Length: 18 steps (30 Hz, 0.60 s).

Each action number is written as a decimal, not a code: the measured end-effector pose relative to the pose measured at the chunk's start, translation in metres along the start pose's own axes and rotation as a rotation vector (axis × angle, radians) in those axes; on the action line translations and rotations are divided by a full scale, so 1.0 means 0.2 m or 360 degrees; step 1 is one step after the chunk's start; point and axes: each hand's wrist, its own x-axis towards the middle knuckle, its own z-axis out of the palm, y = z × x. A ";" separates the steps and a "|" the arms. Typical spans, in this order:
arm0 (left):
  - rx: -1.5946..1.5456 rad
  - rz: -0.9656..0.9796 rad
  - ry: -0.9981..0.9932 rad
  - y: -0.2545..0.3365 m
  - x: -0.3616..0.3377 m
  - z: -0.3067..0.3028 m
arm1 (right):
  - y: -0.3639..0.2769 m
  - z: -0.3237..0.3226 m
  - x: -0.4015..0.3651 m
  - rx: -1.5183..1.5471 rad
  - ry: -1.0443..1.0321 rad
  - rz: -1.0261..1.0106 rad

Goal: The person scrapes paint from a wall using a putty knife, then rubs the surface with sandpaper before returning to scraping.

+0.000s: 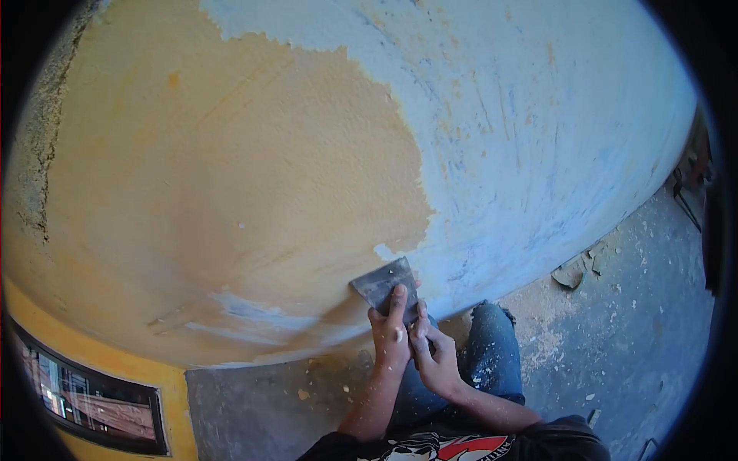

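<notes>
A wide, flat, dark grey scraper has its blade edge at the wall, close to the ragged border between yellow paint and a pale bluish layer. My left hand is closed on it, thumb stretched up along the blade's face. Just right of that, my right hand is closed around the scraper's lower end; the handle is hidden between the hands. Pale dust and flakes speckle both hands. The wall's yellow paint spreads to the left, and the bared bluish-white surface to the right.
My jeans-covered knee is bent close to the wall's foot. Paint flakes and dust litter the grey floor, with a larger curled peeling by the wall. A dark-framed window sits lower left. Rough broken plaster runs along the left edge.
</notes>
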 end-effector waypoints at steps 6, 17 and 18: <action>-0.0021 -0.0042 -0.0120 0.07 -0.01 0.00 | -0.09 0.02 0.01 0.0032 -0.0012 -0.0070; 0.0021 0.0036 -0.0026 0.04 0.00 0.05 | 0.03 0.00 0.00 -0.0033 0.0067 -0.0147; -0.0015 -0.0008 -0.0071 0.03 0.02 0.03 | 0.02 0.00 0.01 0.0034 0.0050 -0.0093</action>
